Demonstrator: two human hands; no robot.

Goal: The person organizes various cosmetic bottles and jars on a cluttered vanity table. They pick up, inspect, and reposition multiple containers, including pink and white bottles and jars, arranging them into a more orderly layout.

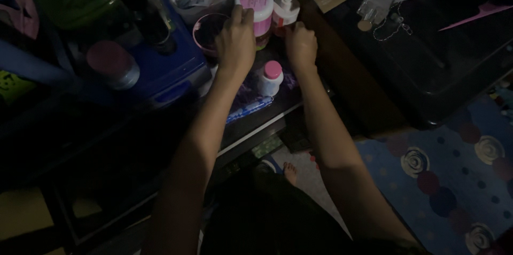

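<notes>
Head view: dim look down at two bare arms reaching onto a crowded dark shelf.
Left hand: the left hand (235, 41) sits at about 12 o'clock of the frame, fingers curled round the side of a pink-lidded jar (256, 8); the grip looks closed on the jar's wall, thumb side hidden.
Right hand: the right hand (301, 45) is just to the 3 o'clock side of the left one, its fingers pinched at the base of a small white bottle (285, 10); it seems to have hold of it, though the fingertips are too dark to be sure.
Jar and bottle: they stand upright, touching or nearly touching, at the far edge of the shelf.
Nearby: a pink-rimmed cup (207, 29) at 9 o'clock of the left hand; a small white bottle with a pink cap (271, 77) at 6 o'clock, between the wrists; a round pink lid (111, 61) on a blue box (170, 70) farther toward 9 o'clock.
Right side: a dark tabletop (427, 68) with a pink comb (475, 14) at 2 o'clock; a patterned rug (454, 175) at 4 o'clock.
Step, as judged: both containers are being gripped where they stand, neither lifted clear.
Next move calls for: a straight upward lift, keeping elbows off the pink-capped bottle below.
</notes>
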